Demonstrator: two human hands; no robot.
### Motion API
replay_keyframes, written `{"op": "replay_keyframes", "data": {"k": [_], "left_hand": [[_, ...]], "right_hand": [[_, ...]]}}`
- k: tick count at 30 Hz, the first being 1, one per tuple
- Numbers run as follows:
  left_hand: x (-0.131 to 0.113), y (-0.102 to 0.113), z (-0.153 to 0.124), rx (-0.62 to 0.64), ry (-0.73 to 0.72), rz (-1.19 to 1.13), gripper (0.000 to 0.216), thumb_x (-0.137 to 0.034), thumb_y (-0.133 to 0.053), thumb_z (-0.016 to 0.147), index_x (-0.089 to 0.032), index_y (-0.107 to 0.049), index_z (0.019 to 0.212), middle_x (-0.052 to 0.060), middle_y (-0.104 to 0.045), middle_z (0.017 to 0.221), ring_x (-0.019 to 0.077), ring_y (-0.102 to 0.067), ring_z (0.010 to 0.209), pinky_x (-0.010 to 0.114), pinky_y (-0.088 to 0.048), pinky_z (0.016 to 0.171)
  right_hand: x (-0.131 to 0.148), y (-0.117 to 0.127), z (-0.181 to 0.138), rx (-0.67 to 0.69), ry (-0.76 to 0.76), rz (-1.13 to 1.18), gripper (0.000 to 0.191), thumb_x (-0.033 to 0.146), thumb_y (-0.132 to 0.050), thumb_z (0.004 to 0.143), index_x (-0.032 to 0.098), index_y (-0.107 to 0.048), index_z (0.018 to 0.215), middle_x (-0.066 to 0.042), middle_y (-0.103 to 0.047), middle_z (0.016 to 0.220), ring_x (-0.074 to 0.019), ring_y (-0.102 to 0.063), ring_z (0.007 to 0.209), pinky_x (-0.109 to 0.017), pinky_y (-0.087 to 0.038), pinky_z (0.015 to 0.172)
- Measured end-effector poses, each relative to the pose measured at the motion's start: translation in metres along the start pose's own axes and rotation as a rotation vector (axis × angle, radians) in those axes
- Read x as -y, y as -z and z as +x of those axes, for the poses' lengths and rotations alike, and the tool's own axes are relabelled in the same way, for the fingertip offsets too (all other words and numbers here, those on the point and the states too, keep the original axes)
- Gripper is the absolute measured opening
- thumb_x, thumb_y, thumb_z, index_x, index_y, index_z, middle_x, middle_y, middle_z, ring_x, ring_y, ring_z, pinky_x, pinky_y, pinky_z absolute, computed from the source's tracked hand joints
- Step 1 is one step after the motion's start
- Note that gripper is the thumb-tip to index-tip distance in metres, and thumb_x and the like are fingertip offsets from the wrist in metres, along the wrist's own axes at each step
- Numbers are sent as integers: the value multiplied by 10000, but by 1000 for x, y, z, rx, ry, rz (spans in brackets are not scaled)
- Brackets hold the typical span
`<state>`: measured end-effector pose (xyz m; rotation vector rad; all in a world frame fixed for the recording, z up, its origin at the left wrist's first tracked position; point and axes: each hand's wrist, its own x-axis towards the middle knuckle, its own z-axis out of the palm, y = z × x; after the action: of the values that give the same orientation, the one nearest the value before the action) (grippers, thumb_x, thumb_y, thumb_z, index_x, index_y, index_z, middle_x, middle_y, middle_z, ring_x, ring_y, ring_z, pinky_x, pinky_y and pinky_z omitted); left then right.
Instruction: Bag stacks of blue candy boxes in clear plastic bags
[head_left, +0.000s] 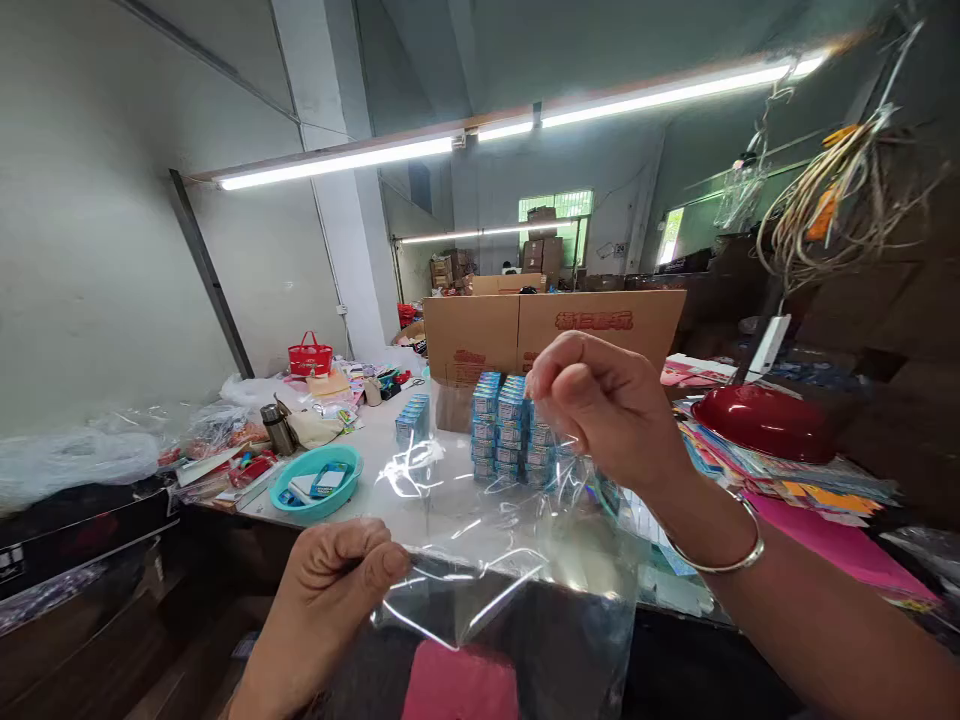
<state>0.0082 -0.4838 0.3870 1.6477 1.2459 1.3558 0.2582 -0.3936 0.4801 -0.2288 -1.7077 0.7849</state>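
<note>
My two hands hold up a clear plastic bag (487, 540) in front of me. My left hand (334, 590) pinches the bag's lower left edge between thumb and fingers. Higher and to the right, my right hand (600, 405), with a silver bangle on the wrist, is closed in a pinch on the bag's upper edge. Behind the bag, stacks of small blue boxes (506, 430) stand on the white table (390, 440).
An open cardboard carton (551, 330) stands behind the blue stacks. A teal bowl (315, 482) with small packs sits at the left, near a red basket (310, 357) and plastic-wrapped clutter. A red dome-shaped thing (761, 420) and colourful paper sheets (810, 480) lie at the right.
</note>
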Motion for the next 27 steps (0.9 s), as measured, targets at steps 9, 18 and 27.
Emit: {"op": "replay_keyframes", "data": {"k": [9, 18, 27], "left_hand": [[-7, 0, -22, -76, 35, -78, 518, -504, -606, 852, -187, -340, 542, -32, -255, 593, 98, -223, 575, 241, -228, 503], [-3, 12, -37, -172, 103, -244, 504, -486, -670, 808, -185, -371, 534, -45, -247, 578, 90, -187, 563, 221, -213, 479], [0, 22, -28, -199, 214, -439, 371, -414, -787, 718, -149, -577, 566, -26, -521, 547, 68, -389, 493, 186, -345, 469]], "right_hand": [[6, -32, -2, -246, 77, 83, 549, 697, -354, 925, 226, -489, 677, 72, -375, 449, -81, -328, 362, -249, -293, 419], [11, -53, 6, -250, 39, 32, 615, 756, -254, 901, 229, -434, 637, 62, -387, 456, -75, -366, 338, -236, -269, 366], [-11, -58, 17, -176, -66, -34, 671, 783, -218, 884, 225, -520, 667, 66, -339, 400, -85, -357, 347, -242, -286, 394]]}}
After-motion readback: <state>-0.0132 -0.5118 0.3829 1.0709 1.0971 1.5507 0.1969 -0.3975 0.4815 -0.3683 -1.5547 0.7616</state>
